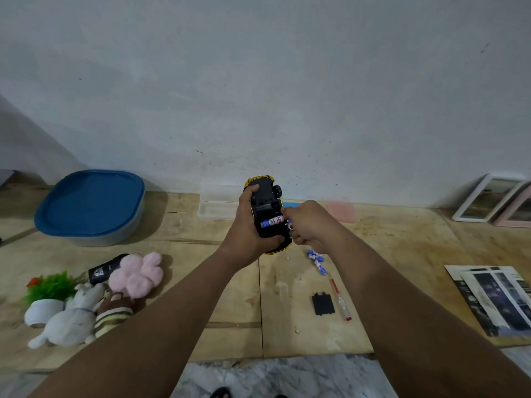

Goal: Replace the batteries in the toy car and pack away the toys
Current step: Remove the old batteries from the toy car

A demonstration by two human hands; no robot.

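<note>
My left hand (244, 222) grips a yellow toy car (265, 206) turned belly-up, its black underside facing me. One blue-and-white battery (271, 222) lies in the open compartment. My right hand (309, 225) pinches a second battery (290, 225) at the compartment's right edge. Spare blue batteries (316, 258) lie on the wooden floor below my right wrist. The black battery cover (323, 304) rests flat on the floor, with a red-tipped screwdriver (339, 297) beside it.
A blue-lidded grey tub (90, 206) stands at the left by the wall. Plush toys (86, 300), a pink fluffy toy (138, 274) and a small potted plant (47, 297) lie at lower left. A clear tray (215, 208) sits behind the car. Picture frames (494, 201) and magazines (494, 297) are at right.
</note>
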